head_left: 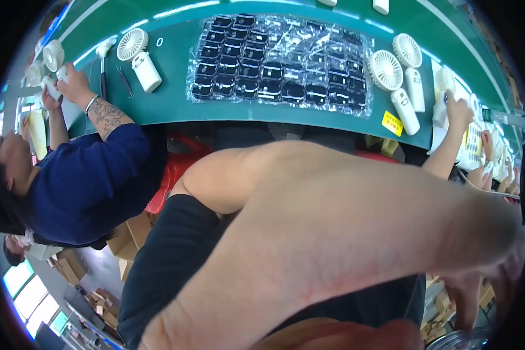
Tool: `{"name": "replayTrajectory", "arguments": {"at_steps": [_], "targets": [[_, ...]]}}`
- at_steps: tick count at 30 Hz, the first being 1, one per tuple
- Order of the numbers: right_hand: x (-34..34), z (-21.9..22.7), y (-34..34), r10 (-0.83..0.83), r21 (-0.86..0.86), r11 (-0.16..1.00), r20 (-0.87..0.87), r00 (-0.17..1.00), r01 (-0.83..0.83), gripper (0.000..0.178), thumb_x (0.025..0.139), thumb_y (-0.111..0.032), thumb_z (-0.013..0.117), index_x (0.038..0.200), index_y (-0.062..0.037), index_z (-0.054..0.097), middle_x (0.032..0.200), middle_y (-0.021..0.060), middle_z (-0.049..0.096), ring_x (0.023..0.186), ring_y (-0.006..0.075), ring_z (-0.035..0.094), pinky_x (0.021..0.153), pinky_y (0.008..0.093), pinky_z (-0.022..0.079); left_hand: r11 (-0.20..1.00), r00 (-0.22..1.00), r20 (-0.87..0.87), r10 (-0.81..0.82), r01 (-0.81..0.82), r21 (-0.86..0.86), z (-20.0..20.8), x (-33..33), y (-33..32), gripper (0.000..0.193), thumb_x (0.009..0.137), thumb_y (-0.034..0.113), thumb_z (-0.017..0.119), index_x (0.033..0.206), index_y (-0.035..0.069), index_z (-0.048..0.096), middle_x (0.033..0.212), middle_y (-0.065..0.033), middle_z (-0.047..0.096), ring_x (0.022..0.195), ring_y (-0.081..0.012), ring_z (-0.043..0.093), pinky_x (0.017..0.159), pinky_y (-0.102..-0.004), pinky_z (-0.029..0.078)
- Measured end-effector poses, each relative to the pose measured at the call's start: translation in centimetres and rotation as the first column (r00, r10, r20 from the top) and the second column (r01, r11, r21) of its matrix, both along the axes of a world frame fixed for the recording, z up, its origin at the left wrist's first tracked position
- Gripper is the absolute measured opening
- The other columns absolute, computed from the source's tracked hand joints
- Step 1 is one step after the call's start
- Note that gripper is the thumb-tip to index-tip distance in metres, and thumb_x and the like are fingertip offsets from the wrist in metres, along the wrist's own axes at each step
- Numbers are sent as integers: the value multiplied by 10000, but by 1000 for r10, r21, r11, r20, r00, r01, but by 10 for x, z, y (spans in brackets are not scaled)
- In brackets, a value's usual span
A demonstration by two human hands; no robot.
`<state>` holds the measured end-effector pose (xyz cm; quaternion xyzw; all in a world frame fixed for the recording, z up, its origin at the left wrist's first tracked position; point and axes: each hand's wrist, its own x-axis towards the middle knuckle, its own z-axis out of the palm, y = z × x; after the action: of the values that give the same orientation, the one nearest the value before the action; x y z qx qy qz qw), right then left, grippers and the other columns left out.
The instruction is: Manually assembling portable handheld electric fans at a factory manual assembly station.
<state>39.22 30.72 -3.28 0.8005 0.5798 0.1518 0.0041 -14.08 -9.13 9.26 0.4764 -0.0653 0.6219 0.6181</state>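
Observation:
A bare forearm (309,233), very close and large, sweeps from the lower left to the right rim, and I take it for my left arm. At its end my left hand (478,280) is blurred and partly dark, with its fingers apart and pointing down. Nothing shows in them. Behind this forearm another stretch of bare arm (216,178) shows above the dark trousers (181,251); how the two join is hidden. My right hand cannot be made out. A blurred reddish shape (344,335) fills part of the lower edge.
On the green table (169,105) lies a plastic-wrapped sheet of black parts (280,64). White handheld fans (146,73) (405,111) flank it, with a yellow label (392,123) at the right. A co-worker in blue (93,181) handles white parts at left; another person's hand (458,111) works at right.

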Motion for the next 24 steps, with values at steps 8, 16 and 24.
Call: {"name": "replayTrajectory", "arguments": {"at_steps": [8,16,24], "targets": [[-261,25,97,562,248,825,-448,695,-507,458,944,-314,620,1258,17,592,1156,232,682,876,368,674,749,420,526,994,983,-158,88,-98,-52,-17,83,70,920,830,614,660,1393,-73,422,1311,-226,593,1109,-296,648,931,-381,521],[-275,-5,146,577,129,754,-600,554,-645,551,859,-295,579,1059,219,599,1076,395,649,1082,482,639,949,480,513,955,922,-281,265,-291,-54,-60,63,133,739,948,507,601,1389,-53,407,1324,-191,585,1065,-274,664,868,-354,553],[-315,56,-120,662,180,425,-730,170,-887,453,956,-402,599,1122,10,689,1063,143,708,960,283,693,826,433,533,568,785,-393,479,-618,-543,-76,46,203,380,1028,317,526,1213,-11,571,995,-92,692,778,-214,701,701,-318,577]]}}
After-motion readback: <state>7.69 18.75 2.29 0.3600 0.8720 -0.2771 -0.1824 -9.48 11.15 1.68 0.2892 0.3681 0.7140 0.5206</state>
